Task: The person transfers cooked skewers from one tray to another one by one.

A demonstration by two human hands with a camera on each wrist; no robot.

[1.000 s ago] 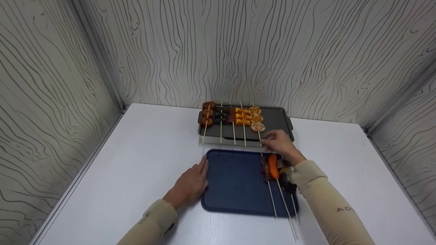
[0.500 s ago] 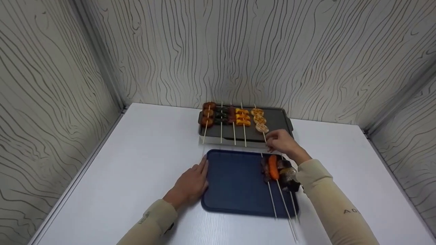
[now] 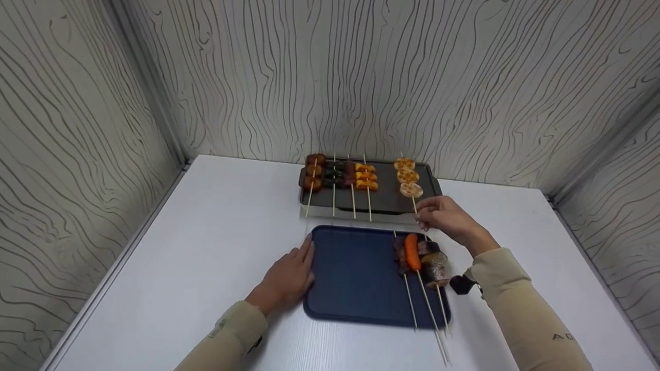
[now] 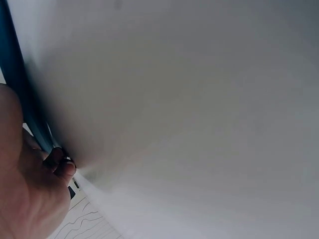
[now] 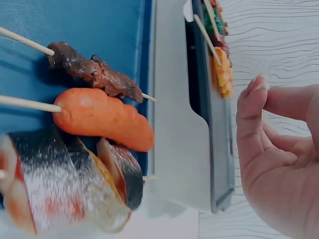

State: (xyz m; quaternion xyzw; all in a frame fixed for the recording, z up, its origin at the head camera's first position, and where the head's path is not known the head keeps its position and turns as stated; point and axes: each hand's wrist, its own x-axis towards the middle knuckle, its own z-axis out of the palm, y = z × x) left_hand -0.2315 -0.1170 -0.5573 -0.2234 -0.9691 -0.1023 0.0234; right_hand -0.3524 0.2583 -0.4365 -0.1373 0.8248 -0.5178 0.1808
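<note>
Pale slices mark the skewer (image 3: 408, 176) whose stick the right hand (image 3: 446, 216) pinches between thumb and fingers, over the right part of a dark griddle (image 3: 388, 193); the left hand (image 3: 289, 278) rests, fingers mostly straight, at the left edge of a blue tray (image 3: 356, 278); beige sleeves (image 3: 521, 304) reach across the white desk (image 3: 227, 216); grain-patterned walls (image 3: 309, 77) stand left, behind and right.

Head: I look forward-down from above. Wrist views: close, tilted; both catch tray (image 5: 99, 25) at ten o'clock, shared with head.
</note>
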